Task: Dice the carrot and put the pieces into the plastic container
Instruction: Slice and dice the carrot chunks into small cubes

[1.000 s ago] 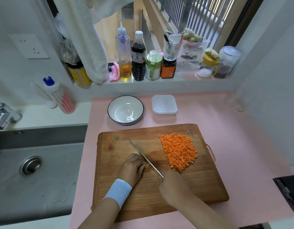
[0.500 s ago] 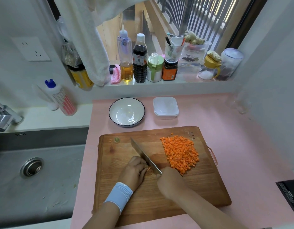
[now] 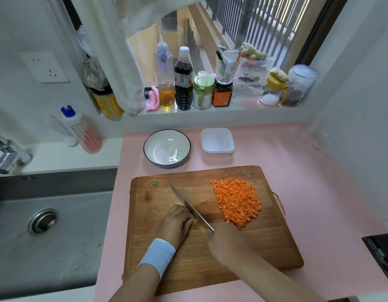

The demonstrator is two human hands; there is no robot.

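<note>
A heap of small orange carrot cubes (image 3: 237, 200) lies on the right half of the wooden cutting board (image 3: 265, 247). My left hand (image 3: 175, 224), with a pale blue wristband, has its fingers curled over a small remaining carrot piece (image 3: 195, 221) at the board's middle. My right hand (image 3: 227, 244) grips the handle of a knife (image 3: 188, 204), whose blade runs diagonally up-left, right against the left fingers. The handle itself is hidden under the hand. The clear plastic container (image 3: 217, 142) stands empty behind the board.
A white bowl with a dark rim (image 3: 167, 148) stands left of the container. A steel sink (image 3: 47, 219) and tap lie to the left. Bottles and jars line the window sill. A black object (image 3: 380, 256) sits at the right edge. Two green-orange scraps lie at the board's far left corner.
The knife has shifted slightly left along the carrot piece, with my right hand drawing closer to the left hand. The diced heap has not moved.
</note>
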